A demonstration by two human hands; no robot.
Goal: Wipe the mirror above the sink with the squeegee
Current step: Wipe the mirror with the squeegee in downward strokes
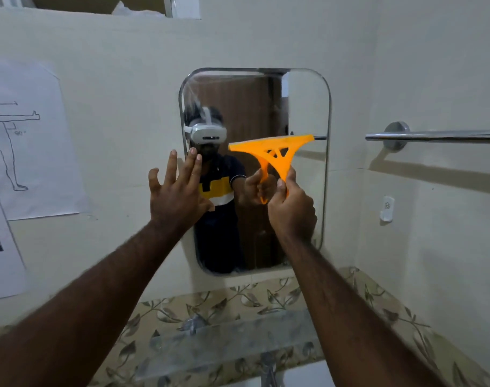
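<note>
A rounded rectangular mirror (308, 107) hangs on the pale wall straight ahead. My right hand (292, 212) grips the handle of an orange plastic squeegee (277, 152), whose wide blade edge points up and lies across the middle of the glass. Whether the blade touches the glass I cannot tell. My left hand (176, 188) is spread flat, fingers apart, over the mirror's left edge and the wall beside it. The glass reflects a person wearing a white headset, and streaks show near its top left corner.
A chrome towel bar (433, 135) runs along the wall to the right. Paper sheets with a figure drawing (23, 141) are stuck on the left wall. Below the mirror are a leaf-patterned tile band (238, 297), a glass shelf and a tap (267, 367). A small white hook (387, 208) sits at the right.
</note>
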